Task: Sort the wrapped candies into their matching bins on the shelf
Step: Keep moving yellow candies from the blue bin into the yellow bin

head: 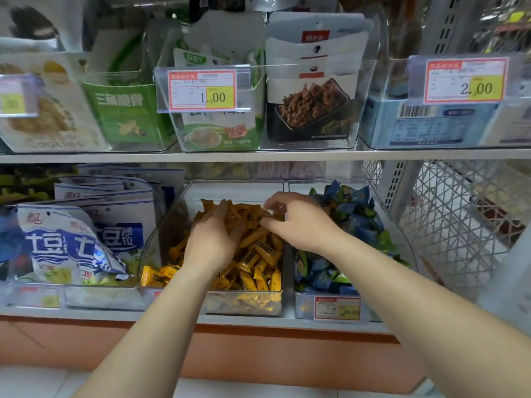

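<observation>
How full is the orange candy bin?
Mostly full. Orange candies are heaped front to back, rising above the bin at its low front lip; the left hand and right hand cover part of the pile.

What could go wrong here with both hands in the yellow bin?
The right hand works at the divider: yellow candies could flick in among the blue candies. The left hand presses into a heaped pile; pieces may slide over the bin's front wall.
</observation>
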The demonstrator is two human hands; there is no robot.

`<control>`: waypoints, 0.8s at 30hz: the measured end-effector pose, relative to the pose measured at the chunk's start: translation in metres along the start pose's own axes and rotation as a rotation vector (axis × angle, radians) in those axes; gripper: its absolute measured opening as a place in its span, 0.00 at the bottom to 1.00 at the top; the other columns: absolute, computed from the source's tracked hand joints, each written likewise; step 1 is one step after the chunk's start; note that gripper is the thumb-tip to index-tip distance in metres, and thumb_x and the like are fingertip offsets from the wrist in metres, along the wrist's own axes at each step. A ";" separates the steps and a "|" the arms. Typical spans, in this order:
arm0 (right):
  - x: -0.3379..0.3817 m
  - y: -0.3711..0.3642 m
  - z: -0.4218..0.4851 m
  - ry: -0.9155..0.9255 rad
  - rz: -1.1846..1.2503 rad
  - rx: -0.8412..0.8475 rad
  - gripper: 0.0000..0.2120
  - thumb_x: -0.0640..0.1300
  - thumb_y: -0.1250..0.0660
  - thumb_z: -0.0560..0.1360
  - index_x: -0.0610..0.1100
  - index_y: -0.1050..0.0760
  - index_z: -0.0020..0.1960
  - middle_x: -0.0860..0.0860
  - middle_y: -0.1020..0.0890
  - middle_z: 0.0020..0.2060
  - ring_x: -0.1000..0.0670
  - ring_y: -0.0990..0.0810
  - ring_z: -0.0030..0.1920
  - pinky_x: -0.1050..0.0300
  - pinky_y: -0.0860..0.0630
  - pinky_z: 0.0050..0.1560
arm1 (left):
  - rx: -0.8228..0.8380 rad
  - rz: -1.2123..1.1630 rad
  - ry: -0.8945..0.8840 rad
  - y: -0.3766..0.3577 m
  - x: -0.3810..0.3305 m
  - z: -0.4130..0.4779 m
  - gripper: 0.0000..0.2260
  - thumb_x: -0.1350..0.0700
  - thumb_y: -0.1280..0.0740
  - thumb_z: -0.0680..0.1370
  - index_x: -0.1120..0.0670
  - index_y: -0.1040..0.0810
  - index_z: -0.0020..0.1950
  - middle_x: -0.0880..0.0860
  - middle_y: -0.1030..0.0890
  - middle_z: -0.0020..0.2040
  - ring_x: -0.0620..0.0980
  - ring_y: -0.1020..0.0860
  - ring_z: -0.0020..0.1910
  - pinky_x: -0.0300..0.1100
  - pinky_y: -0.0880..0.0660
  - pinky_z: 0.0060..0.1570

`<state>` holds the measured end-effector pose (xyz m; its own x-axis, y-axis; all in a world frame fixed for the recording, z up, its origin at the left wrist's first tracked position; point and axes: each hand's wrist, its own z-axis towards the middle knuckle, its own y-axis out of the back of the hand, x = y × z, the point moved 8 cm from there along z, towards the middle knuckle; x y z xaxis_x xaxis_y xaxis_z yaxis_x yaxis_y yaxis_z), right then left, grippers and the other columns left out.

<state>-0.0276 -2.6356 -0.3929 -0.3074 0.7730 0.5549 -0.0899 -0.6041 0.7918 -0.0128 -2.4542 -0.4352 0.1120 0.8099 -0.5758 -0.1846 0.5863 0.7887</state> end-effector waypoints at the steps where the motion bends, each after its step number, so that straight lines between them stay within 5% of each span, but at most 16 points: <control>1: -0.004 0.007 -0.005 0.012 -0.047 0.001 0.15 0.58 0.33 0.75 0.54 0.23 0.59 0.57 0.21 0.53 0.53 0.23 0.54 0.58 0.27 0.49 | 0.011 0.040 -0.009 0.001 -0.002 -0.001 0.30 0.43 0.34 0.79 0.46 0.40 0.79 0.54 0.30 0.74 0.59 0.29 0.70 0.54 0.27 0.66; 6: -0.049 0.059 -0.041 -0.069 -0.156 -0.097 0.12 0.56 0.33 0.74 0.57 0.21 0.57 0.56 0.19 0.55 0.53 0.22 0.52 0.55 0.23 0.51 | -0.046 0.093 -0.095 0.011 -0.025 -0.012 0.27 0.45 0.33 0.78 0.49 0.33 0.76 0.54 0.31 0.75 0.58 0.32 0.72 0.52 0.30 0.68; 10: -0.104 0.105 -0.061 -0.205 -0.347 -0.266 0.18 0.53 0.31 0.73 0.52 0.23 0.62 0.48 0.22 0.61 0.42 0.26 0.61 0.48 0.27 0.61 | -0.134 -0.053 -0.239 0.016 -0.079 -0.028 0.17 0.48 0.32 0.78 0.48 0.23 0.66 0.48 0.20 0.61 0.48 0.22 0.57 0.39 0.29 0.53; 15: -0.157 0.092 -0.072 -0.365 -0.092 -0.181 0.33 0.57 0.32 0.75 0.47 0.38 0.75 0.44 0.31 0.69 0.41 0.29 0.68 0.46 0.29 0.66 | 0.098 -0.073 -0.387 -0.041 -0.159 -0.015 0.11 0.45 0.33 0.75 0.41 0.22 0.57 0.43 0.19 0.50 0.45 0.21 0.49 0.37 0.29 0.46; 20: -0.171 0.082 -0.073 -0.305 0.013 -0.228 0.35 0.53 0.30 0.73 0.47 0.39 0.76 0.48 0.32 0.65 0.47 0.27 0.63 0.58 0.30 0.55 | 0.267 -0.012 -0.424 -0.111 -0.199 0.049 0.19 0.49 0.31 0.77 0.49 0.26 0.67 0.52 0.22 0.63 0.52 0.23 0.60 0.43 0.27 0.58; 24: -0.187 0.071 -0.077 -0.353 0.175 -0.173 0.33 0.53 0.30 0.74 0.51 0.39 0.75 0.56 0.32 0.53 0.55 0.28 0.51 0.67 0.33 0.45 | 0.399 0.111 -0.530 -0.158 -0.226 0.075 0.28 0.46 0.29 0.76 0.47 0.33 0.74 0.52 0.28 0.72 0.52 0.29 0.68 0.47 0.30 0.66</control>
<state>-0.0492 -2.8378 -0.4600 0.0087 0.6567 0.7541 -0.2320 -0.7322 0.6403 0.0642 -2.7284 -0.4137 0.5960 0.7055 -0.3834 0.1406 0.3785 0.9149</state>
